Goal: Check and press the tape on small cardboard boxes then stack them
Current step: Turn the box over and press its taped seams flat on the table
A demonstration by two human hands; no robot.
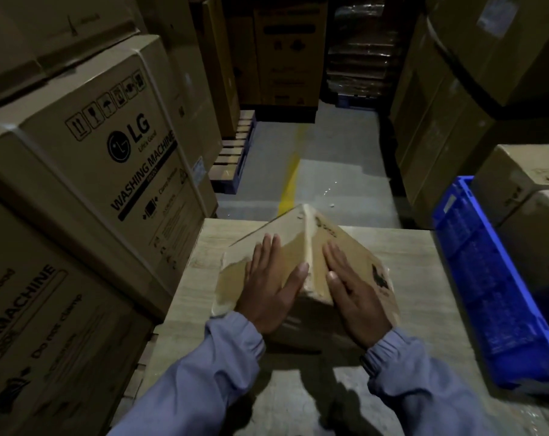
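The box (358, 256) sits tilted by the tabletop's (424, 265) far edge. Its tape (307, 243) runs away from the person, between the left hand (270, 287) and right hand (356, 297). Both press flat, fingers straight, gripping nothing.

One small cardboard box (287, 228) is counted on one counter (419, 258). Two hands are seen, a left hand (268, 286) and a right hand (356, 295). One blue crate (484, 278) is counted. Two cartons marked as washing machines are made out, an upper carton (94, 143) and a lower carton (43, 313).
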